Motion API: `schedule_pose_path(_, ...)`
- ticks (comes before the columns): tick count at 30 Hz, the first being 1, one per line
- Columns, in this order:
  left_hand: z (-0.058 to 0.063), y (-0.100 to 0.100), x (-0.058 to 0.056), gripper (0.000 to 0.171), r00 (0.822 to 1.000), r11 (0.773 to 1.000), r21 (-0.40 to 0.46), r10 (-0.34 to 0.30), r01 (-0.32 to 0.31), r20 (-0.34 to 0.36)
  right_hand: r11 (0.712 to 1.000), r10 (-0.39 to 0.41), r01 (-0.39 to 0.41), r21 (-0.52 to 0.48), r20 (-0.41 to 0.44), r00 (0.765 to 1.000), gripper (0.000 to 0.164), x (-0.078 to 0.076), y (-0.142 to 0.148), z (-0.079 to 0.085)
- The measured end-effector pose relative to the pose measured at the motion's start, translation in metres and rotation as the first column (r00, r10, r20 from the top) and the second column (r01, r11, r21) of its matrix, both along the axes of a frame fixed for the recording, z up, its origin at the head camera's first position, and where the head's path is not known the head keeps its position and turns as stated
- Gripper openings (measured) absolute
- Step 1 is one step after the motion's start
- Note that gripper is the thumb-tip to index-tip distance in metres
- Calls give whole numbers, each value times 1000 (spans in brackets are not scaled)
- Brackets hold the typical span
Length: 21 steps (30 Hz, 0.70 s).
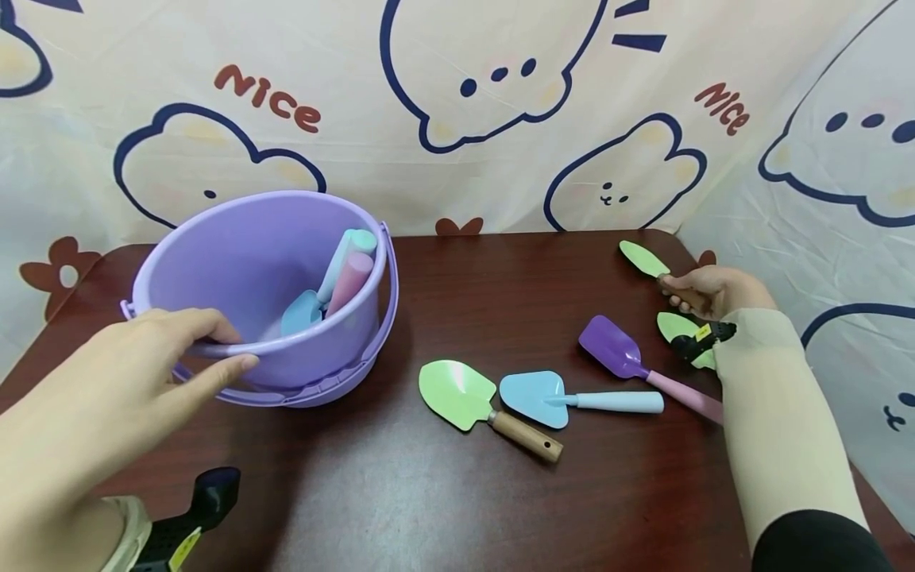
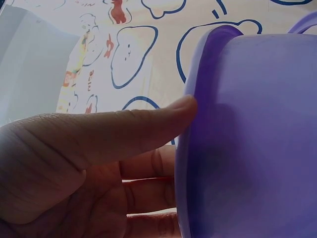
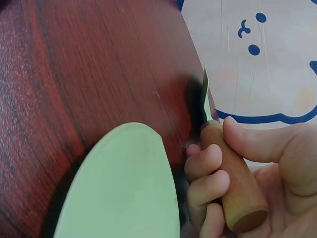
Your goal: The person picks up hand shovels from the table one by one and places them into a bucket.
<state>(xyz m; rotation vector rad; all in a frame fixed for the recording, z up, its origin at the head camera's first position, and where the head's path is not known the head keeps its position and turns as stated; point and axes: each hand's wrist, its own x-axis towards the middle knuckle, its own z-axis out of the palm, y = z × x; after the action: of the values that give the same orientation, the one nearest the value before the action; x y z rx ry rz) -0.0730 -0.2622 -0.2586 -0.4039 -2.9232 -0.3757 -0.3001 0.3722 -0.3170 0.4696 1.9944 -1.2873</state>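
Note:
At the left, my left hand (image 1: 157,357) pinches the near rim of a purple bucket (image 1: 329,373), fingers over the edge and thumb outside. The left wrist view shows the thumb (image 2: 153,121) against the bucket wall (image 2: 267,124). A blue trowel (image 1: 303,311) and a pink handle (image 1: 350,284) lie inside. At the far right, my right hand (image 1: 722,290) grips the wooden handle (image 3: 237,183) of a small green trowel (image 1: 643,258), its blade seen nearly edge-on in the right wrist view. Just below that hand is another green blade (image 3: 124,183), partly covered by the wrist camera in the head view.
A green trowel with a wooden handle (image 1: 457,393), a blue trowel (image 1: 536,397) and a purple shovel with a pink handle (image 1: 615,348) lie across the middle and right of the dark wooden table (image 1: 429,500). A printed cloth (image 1: 372,175) hangs behind and at the sides.

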Motion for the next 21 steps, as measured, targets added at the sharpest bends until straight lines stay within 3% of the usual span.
schedule_pose_path(14, 0, 0, 1, 14, 999, 1000, 5, -12, 12, -31, 989, -114, 110, -99, -32, 993, 34, 7, 4, 4)
schedule_pose_path(21, -1, -1, 1, 14, 999, 1000, 6, -22, 22, -35, 990, -107, 101, -96, -61, 992, 36, 10, 5, 9)
